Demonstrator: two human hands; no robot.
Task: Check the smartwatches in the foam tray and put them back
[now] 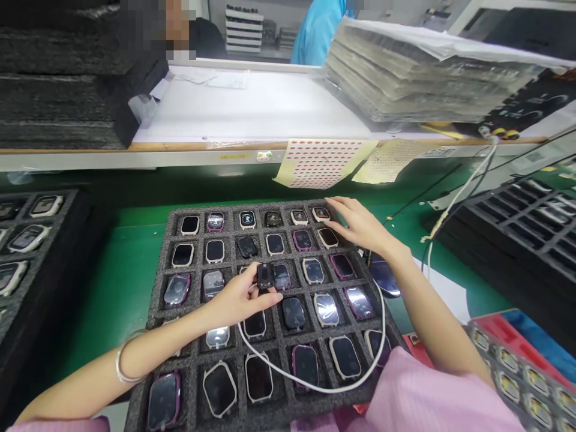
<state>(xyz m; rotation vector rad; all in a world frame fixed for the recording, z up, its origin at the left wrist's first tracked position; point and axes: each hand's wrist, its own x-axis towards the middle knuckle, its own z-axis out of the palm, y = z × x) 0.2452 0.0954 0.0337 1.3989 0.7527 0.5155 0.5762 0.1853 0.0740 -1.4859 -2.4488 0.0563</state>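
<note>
A dark foam tray (192, 360) lies in front of me, its compartments filled with smartwatch bodies that have no straps. My left hand (245, 295) is closed on a small black block-shaped device (265, 276) above the tray's middle rows. A white cable (324, 390) loops from near that hand across the front of the tray and up its right side. At the far right corner my right hand (355, 225) is spread, its fingertips at a white-framed smartwatch (321, 214) in the back row. Whether those fingers press the watch or only the tray rim I cannot tell.
More foam trays of watches stand at the left (67, 240) and right (517, 222). A shelf (252, 114) crosses behind, bearing black foam stacks (58, 108) and bagged trays (418, 78). Sticker sheets (321, 162) hang from its edge. Someone's blue sleeve (317, 33) shows beyond.
</note>
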